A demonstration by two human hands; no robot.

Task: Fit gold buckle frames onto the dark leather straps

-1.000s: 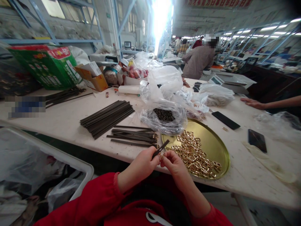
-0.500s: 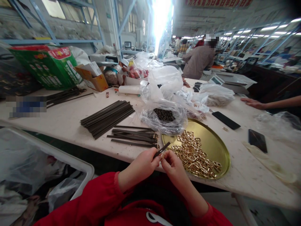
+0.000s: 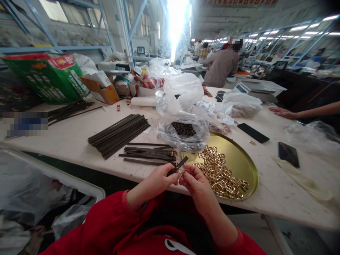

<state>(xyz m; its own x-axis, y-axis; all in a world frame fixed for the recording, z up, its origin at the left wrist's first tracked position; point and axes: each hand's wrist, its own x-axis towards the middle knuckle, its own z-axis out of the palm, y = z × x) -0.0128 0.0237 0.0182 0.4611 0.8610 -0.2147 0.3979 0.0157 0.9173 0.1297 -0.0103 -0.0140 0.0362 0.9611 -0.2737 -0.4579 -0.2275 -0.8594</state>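
Note:
My left hand is closed on a dark strap, whose free end slants up past the fingers. Pinched in the fingertips of my right hand is a small gold buckle, close against the strap; whether the strap passes through it I cannot tell. Just right of my hands, a heap of gold buckles lies on a round gold tray. Dark straps with buckles lie just beyond my left hand. Farther back is a stack of plain dark straps.
A clear plastic bag holds small dark pieces behind the tray. Two black phones lie to the right, near another person's hand. A white bin stands below the table's left edge. Boxes sit at the back left.
Both hands have shifted slightly left and turned, and my right-hand fingers have moved closer around the buckle. The view has shifted a little. The strap stays in my left hand.

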